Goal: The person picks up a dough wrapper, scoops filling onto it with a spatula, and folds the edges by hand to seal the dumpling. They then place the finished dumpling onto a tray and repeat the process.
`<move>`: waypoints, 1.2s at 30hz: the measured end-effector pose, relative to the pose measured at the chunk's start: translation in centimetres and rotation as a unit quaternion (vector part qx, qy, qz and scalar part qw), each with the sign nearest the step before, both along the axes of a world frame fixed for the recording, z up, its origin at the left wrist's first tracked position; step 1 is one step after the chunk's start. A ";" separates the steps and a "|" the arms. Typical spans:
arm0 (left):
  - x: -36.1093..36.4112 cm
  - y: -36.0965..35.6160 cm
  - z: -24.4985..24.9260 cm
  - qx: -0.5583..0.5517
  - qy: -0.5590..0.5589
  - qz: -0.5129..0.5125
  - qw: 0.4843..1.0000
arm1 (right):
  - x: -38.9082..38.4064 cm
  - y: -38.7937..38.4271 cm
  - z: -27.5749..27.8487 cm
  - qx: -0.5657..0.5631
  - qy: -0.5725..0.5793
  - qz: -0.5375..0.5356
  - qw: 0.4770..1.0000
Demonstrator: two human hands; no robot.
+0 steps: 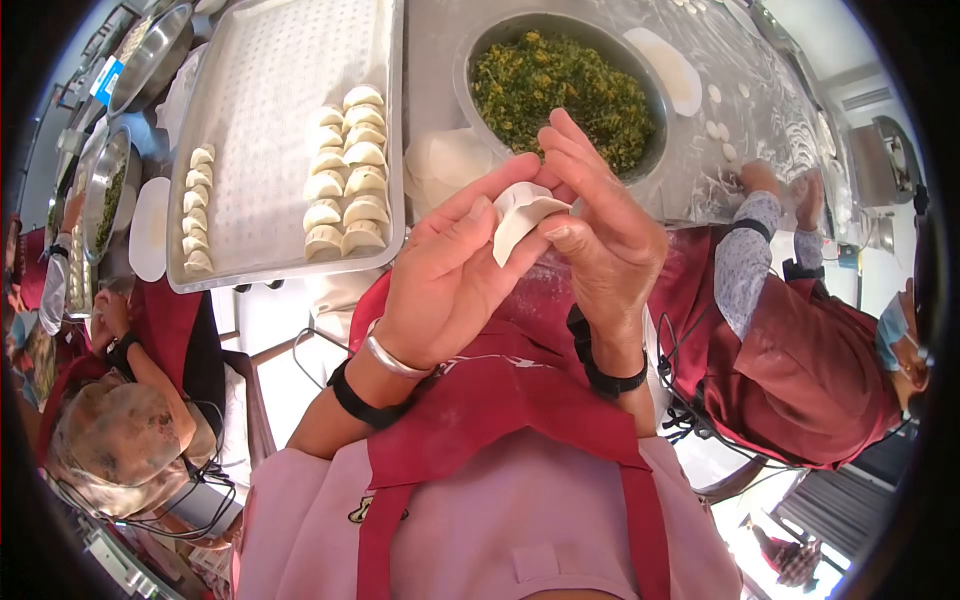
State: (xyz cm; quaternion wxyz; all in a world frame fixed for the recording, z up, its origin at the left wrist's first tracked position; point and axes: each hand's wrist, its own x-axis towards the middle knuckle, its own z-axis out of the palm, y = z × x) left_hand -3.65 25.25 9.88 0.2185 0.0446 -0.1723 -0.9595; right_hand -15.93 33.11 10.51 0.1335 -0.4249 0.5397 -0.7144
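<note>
Between my two hands, in front of the bowl, is a pale folded dumpling. My left hand supports it from the left, with the thumb against its side. My right hand has its thumb on the dumpling's right end and its other fingers raised behind. Just beyond my hands stands a metal bowl of chopped green and yellow filling. A stack of round white wrappers lies left of the bowl, partly hidden by my hands. The metal tray at the left holds rows of folded dumplings.
A co-worker's hands rest at the floured table on the right, near small dough pieces. Another person works at the left. White plastic scrapers and metal bowls lie beyond the tray's left side.
</note>
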 end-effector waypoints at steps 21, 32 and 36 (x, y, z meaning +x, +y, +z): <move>1.0 -0.7 1.6 -0.097 -0.076 -0.120 0.985 | -2.4 1.2 0.1 0.051 0.254 0.146 0.955; 1.0 -0.6 1.5 -0.112 -0.101 -0.060 0.987 | -1.3 0.6 -0.1 0.032 0.235 0.056 0.970; 1.5 0.4 0.6 -0.177 -0.104 0.025 0.978 | 0.2 -0.1 -0.4 0.015 0.173 -0.007 0.985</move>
